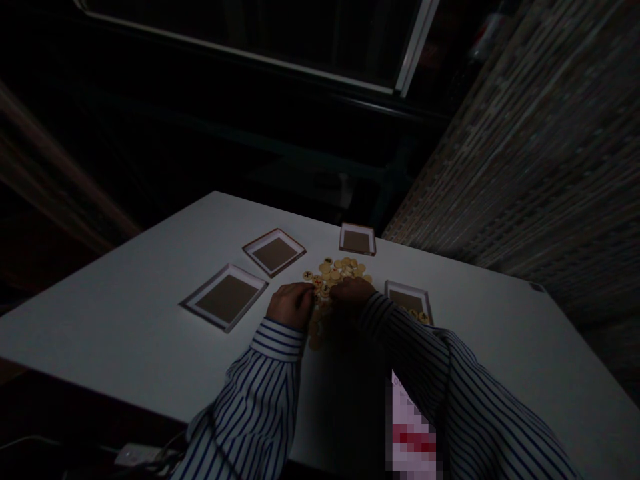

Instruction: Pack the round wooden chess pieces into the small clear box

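Observation:
A loose pile of round wooden Chinese chess pieces (335,274) lies on the white table, some face up with dark or red characters. At the pile's left edge is my left hand (293,305), its fingers curled in; whatever they may hold is hidden. Over the right side of the pile reaches my right hand (353,292), closed, with its fingertips out of sight. Under my right forearm a shallow box (407,288) shows a row of chess pieces (413,313) along its near part; the sleeve covers its front edge.
Other shallow boxes with brown bottoms stand around the pile: one near left (223,298), one far left (274,252), one at the back (357,241). A lit, pixelated screen (414,427) sits below my right forearm. A beaded curtain (525,147) hangs right of the white table (130,293).

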A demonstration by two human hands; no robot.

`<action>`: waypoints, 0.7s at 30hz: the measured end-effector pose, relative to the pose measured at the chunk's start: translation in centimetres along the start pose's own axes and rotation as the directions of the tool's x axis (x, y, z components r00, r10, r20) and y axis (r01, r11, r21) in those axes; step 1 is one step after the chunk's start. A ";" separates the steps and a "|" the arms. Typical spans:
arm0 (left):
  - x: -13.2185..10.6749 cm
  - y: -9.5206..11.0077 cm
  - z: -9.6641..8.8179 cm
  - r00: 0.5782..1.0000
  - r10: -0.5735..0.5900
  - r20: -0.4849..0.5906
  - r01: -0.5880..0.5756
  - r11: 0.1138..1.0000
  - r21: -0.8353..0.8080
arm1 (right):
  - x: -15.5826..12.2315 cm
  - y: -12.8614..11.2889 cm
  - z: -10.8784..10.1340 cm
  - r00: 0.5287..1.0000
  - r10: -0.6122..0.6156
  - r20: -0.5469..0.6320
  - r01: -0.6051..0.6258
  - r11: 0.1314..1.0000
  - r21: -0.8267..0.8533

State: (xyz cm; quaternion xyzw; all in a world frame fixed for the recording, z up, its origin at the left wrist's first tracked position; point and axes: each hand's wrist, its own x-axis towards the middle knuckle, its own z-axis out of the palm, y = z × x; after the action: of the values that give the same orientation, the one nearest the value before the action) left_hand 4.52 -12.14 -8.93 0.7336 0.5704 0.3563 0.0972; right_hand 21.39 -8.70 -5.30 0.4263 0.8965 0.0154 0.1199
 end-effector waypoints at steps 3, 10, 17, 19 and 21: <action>-0.1 0.1 0.0 1.000 -0.012 -0.024 0.012 1.000 -0.001 | -0.1 0.0 0.0 1.000 -0.002 0.000 0.002 1.000 -0.010; -0.1 0.1 0.2 0.999 -0.012 -0.052 0.011 1.000 -0.006 | -0.3 -0.2 -0.1 0.999 0.023 -0.030 -0.023 1.000 -0.007; 0.0 0.2 0.1 0.998 -0.017 -0.063 0.017 1.000 -0.011 | -0.8 -0.1 -0.3 0.993 0.040 -0.107 -0.040 0.999 0.005; -0.1 0.4 0.0 0.997 -0.034 -0.075 0.033 0.999 -0.013 | -1.1 -0.1 -0.5 0.991 0.049 -0.127 -0.047 0.999 0.021; -0.1 0.6 -0.1 0.996 -0.047 -0.082 0.045 0.999 -0.020 | -1.3 -0.1 -0.8 0.986 0.061 -0.154 -0.056 0.998 0.040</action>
State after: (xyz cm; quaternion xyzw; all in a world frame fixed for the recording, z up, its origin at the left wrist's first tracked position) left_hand 4.95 -12.47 -8.60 0.7040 0.5874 0.3892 0.0886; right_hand 21.97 -9.72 -4.26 0.4521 0.8903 0.0359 0.0415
